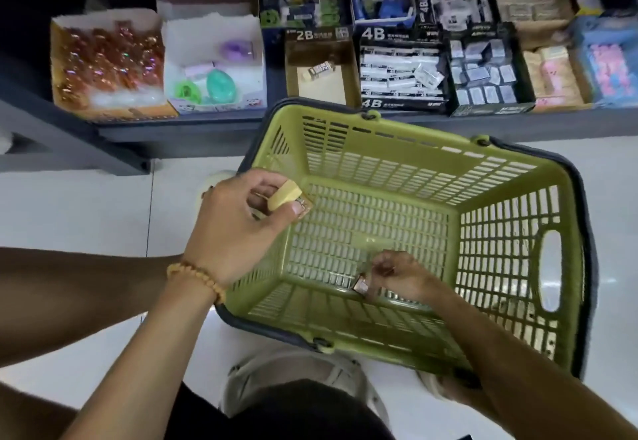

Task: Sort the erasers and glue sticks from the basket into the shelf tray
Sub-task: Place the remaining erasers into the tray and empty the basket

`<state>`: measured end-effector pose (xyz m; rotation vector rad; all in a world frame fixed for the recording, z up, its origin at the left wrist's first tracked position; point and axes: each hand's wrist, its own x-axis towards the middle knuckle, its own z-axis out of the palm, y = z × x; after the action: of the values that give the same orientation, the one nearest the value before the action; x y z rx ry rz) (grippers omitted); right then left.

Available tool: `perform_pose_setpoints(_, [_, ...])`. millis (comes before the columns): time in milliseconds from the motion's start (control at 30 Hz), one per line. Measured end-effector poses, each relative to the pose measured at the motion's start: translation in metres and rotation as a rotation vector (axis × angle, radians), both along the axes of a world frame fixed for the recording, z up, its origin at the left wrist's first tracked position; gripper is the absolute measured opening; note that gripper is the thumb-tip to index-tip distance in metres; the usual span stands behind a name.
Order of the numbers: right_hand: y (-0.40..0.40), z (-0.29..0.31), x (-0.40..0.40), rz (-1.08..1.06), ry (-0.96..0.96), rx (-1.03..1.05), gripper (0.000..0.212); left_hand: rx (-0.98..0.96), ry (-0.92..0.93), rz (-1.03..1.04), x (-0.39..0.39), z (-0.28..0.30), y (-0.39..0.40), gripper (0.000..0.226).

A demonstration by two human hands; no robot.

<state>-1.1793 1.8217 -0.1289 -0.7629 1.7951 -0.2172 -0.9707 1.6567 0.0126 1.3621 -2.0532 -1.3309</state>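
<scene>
Eraser [283, 195] in left hand [238, 225] grip, long axis up-left; right hand [397, 275] pinching 2nd eraser [361, 285].

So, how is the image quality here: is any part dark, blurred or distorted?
Head view: the shelf trays at the top are dim and soft; the wide lens bends the green basket; the white floor is bright, with glare through the basket's handle hole; the right hand looks slightly blurred.

My left hand [238, 225] grips a cream eraser [285, 195]; the slatted basket [518, 198] is olive green with a dark rim, my bead bracelet [196, 275] amber.
</scene>
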Motion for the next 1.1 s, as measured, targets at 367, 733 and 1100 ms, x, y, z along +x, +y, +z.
perform_pose_setpoints(367, [0.007,-0.039,0.017,0.158,0.03,0.055,0.01,0.044,-0.088,-0.012,-0.006,-0.014,-0.002,0.019])
perform_pose_setpoints(733, [-0.036,0.024,0.004,-0.314,-0.2,-0.212,0.02,0.006,-0.012,-0.006,0.001,0.014,-0.017,0.019])
perform_pose_setpoints(1100, [-0.101,0.198,-0.011,-0.314,-0.083,-0.77,0.03,-0.137,0.102,-0.069,0.007,0.091,-0.045,0.024])
